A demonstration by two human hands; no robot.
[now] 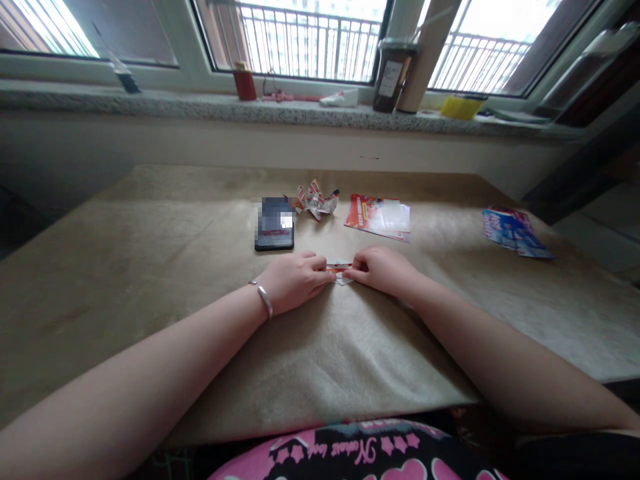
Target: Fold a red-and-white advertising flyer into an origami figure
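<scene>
Between my two hands lies a small folded piece of paper (342,277), white with an orange-red strip, flat on the table. My left hand (297,280), with a silver bangle at the wrist, presses its fingers together on the paper's left end. On the right end, the thumb and curled fingers of my right hand (384,270) pinch it. Both ends of the paper are hidden under the fingers. Just beyond my left hand is a phone (275,230) with a partly blurred screen.
Behind the hands are a crumpled paper shape (316,200) and some red printed leaflets (377,217). Blue printed cards (516,232) lie at the far right of the covered table (150,260). A lidded cup (393,75) and a red container (245,82) stand on the window sill.
</scene>
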